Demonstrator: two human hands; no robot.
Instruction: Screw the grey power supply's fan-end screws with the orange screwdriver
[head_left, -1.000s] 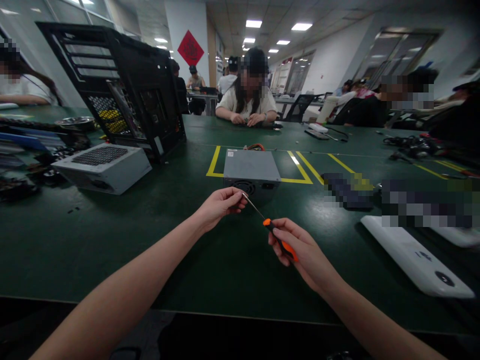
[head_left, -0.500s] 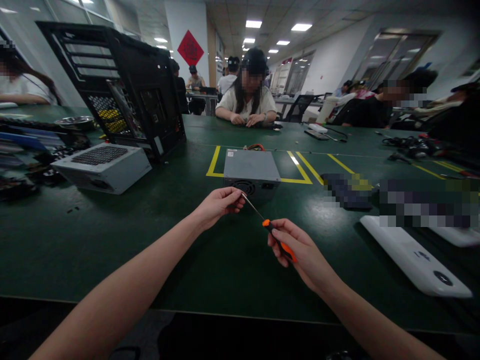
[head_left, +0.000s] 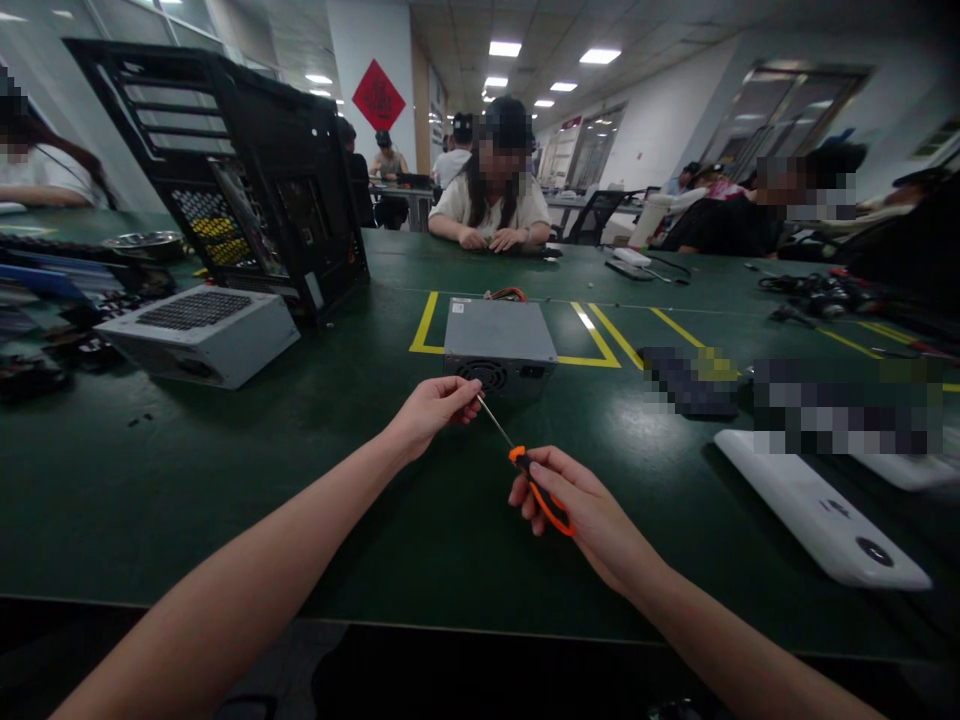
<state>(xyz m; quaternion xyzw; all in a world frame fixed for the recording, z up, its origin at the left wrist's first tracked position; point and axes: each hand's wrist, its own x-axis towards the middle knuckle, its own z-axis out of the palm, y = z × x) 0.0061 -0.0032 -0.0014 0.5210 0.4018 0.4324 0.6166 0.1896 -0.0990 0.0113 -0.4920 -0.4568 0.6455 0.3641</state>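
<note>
My right hand [head_left: 559, 500] is closed round the orange and black handle of a screwdriver [head_left: 551, 505]. Its thin metal shaft points up and left to the fingertips of my left hand [head_left: 442, 405]. Thumb and forefinger of the left hand are pinched at the shaft's tip; whatever small thing may be between them is hidden. Just beyond the left hand a grey computer power supply [head_left: 499, 330] sits on the green table [head_left: 360, 560], its round fan grille and socket facing me, with coloured wires behind it. Both hands are raised in front of it.
At left, a second power supply [head_left: 202, 340] lies before a black computer case [head_left: 247, 170]. Loose boards and a metal bowl [head_left: 146, 245] are farther left. On the right are a white device [head_left: 825, 510] and black cables [head_left: 814, 295]. A person [head_left: 491, 200] sits opposite.
My right hand and the screwdriver have shifted slightly left and down, and the handle has turned a little. My left hand keeps its pinch at the tip, almost in place.
</note>
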